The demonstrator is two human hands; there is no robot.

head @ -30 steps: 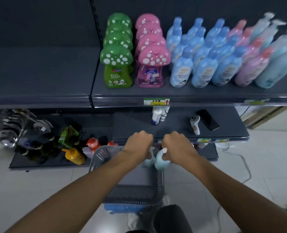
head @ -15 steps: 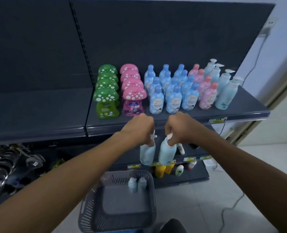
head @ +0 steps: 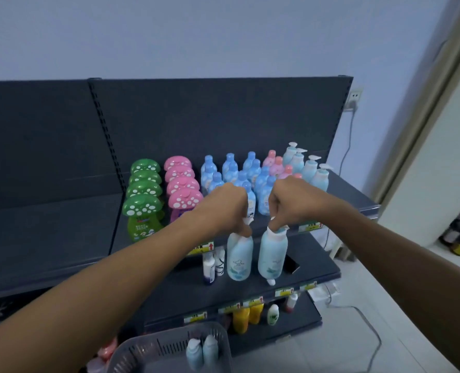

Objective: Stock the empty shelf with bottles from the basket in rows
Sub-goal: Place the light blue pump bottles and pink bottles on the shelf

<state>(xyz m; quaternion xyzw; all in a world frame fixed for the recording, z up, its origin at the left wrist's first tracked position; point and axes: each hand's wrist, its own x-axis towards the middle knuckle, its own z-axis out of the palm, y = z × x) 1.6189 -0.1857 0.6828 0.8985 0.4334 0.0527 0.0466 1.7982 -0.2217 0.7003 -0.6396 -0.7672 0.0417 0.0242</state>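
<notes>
Gripping a pale blue pump bottle apiece by its white pump top, both hands are raised in front of the dark shelving; the left hand (head: 230,208) curls its fingers round the neck of the left pump bottle (head: 239,258), and the right hand (head: 290,203) pinches the top of the right pump bottle (head: 272,255), which hangs slightly tilted. These two hang side by side, near each other but apart, just below the front edge of the top shelf (head: 351,193) and in front of the middle shelf (head: 323,267). On the top shelf stand rows running front to back: green mushroom bottles (head: 142,195) at the left, pink mushroom bottles (head: 181,187) beside them, then blue bottles (head: 264,192), pink-capped ones partly hidden behind the right hand, and shelved pump bottles (head: 304,165) at the right end. The grey basket (head: 153,348) sits low at the bottom of the view with two basket bottles (head: 202,351) upright against its far wall. A dark phone (head: 290,263) and small white bottles (head: 212,265) lie on the middle shelf, and yellow bottles (head: 246,317) stand on the shelf beneath
</notes>
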